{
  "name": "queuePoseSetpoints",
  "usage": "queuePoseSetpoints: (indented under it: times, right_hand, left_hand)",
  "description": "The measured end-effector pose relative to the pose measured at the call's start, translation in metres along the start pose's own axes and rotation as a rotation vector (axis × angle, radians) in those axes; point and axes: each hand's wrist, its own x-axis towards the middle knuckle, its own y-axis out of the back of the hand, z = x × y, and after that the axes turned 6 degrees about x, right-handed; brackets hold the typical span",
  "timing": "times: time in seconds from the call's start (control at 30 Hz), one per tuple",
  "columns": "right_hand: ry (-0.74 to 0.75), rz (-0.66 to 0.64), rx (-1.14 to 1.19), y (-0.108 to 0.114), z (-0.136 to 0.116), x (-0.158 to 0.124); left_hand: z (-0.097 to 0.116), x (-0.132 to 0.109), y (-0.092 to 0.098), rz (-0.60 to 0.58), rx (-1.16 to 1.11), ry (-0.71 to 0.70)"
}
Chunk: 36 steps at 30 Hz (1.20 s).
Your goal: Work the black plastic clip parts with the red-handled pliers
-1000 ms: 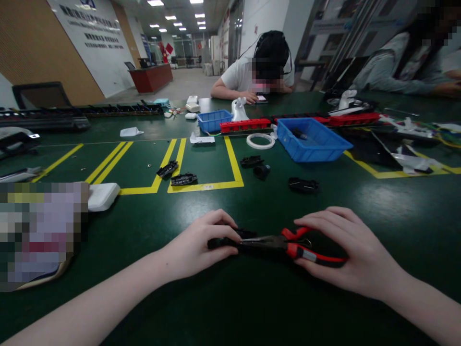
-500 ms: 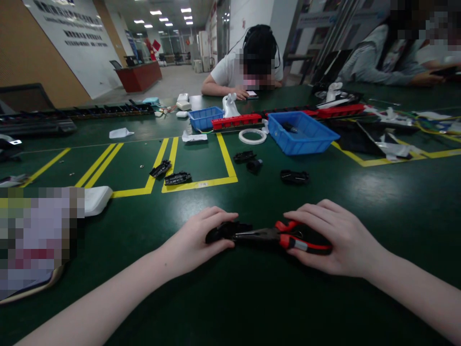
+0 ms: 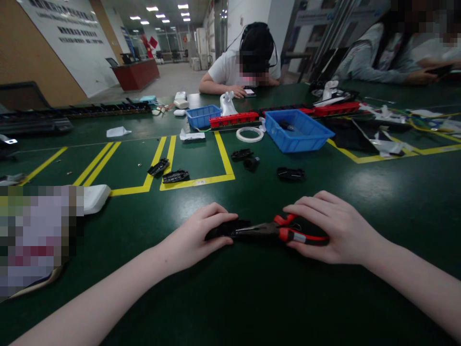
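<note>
Near the middle of the green table, my left hand [image 3: 200,235] grips a black plastic part [image 3: 219,230] between thumb and fingers. My right hand [image 3: 334,230] is wrapped round the red and black handles of long-nose pliers [image 3: 288,230]. The pliers' jaws point left and meet the black part's right end; what lies between the jaws is too dark to tell. Beyond my hands lie more black parts, one [image 3: 290,174] to the right, a round one [image 3: 251,163] and two [image 3: 175,176] on the left by the yellow tape.
A blue bin [image 3: 298,137] and a smaller blue bin [image 3: 198,120] stand further back, with a white tape ring [image 3: 249,134] between. A blurred-out flat object and a white case [image 3: 96,198] lie at left. A person [image 3: 252,57] sits opposite.
The whole view has shifted slightly. The plier handles look a little wider apart, and my right hand sits slightly higher. Both hands keep their holds.
</note>
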Motion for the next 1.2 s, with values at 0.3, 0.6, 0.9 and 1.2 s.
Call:
queuePoseSetpoints:
  times: [0.3,0.6,0.9,1.2]
  right_hand:
    - [-0.06,-0.014,0.031,-0.007,-0.0058,-0.0017]
    - [-0.068,-0.012,0.046,-0.0059,-0.0076,-0.0006]
    - [-0.004,-0.013,-0.025,0.0009,-0.0023,-0.0028]
    - [-0.071,-0.036,0.012,-0.0057,-0.0098,-0.0039]
  left_hand:
    - [0.0061,-0.0011,0.0037,-0.021,0.005,0.02]
    - [0.0068,-0.001,0.0024,0.013,0.026,-0.003]
    - [0.0076,-0.0008,0.0021,-0.015,0.052,0.01]
    - [0.0075,-0.0022,0.002,-0.009,0.053,0.002]
